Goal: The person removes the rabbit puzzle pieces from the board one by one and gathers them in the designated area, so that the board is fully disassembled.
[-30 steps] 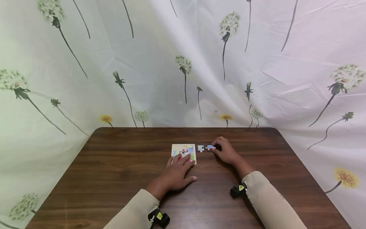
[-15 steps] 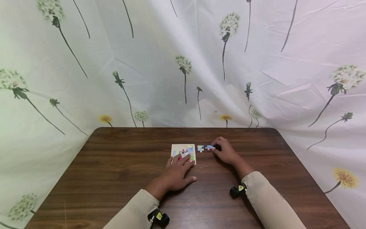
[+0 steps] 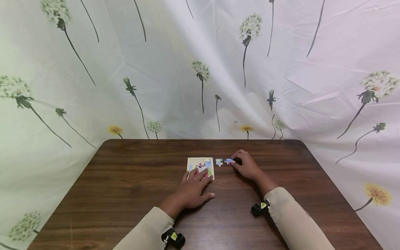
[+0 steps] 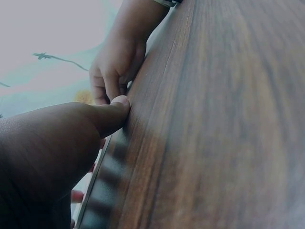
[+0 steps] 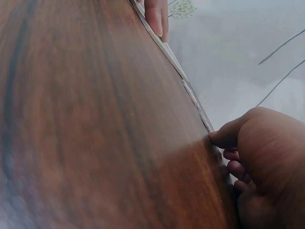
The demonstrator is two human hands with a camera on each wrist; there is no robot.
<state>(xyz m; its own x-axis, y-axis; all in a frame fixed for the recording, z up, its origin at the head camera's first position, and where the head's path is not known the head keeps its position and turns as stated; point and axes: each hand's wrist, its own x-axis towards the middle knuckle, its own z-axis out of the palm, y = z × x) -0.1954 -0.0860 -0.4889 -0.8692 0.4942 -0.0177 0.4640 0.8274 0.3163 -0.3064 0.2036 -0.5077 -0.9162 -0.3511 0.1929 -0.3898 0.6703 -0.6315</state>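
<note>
In the head view my left hand (image 3: pixel 193 189) rests with spread fingers on the lower part of a small square puzzle board (image 3: pixel 197 160). Its light frame and a colourful cartoon picture show above the fingertips. To the right of the board, a jigsaw piece (image 3: pixel 219 162) in blue and yellow lies flat on the table. Beyond it, my right hand (image 3: pixel 247 167) pinches a second blue jigsaw piece (image 3: pixel 229 161) by its right end, between thumb and forefinger. This piece lies low at the tabletop. In the right wrist view the right thumb (image 5: pixel 226 133) meets the pieces' edge, seen side-on.
A dark brown wooden table (image 3: pixel 131 194) carries everything. Behind it hangs a pale cloth (image 3: pixel 175 86) printed with dandelions. Black wrist cameras sit on both cuffs, the left one (image 3: pixel 177 239) and the right one (image 3: pixel 257 209) just above the table.
</note>
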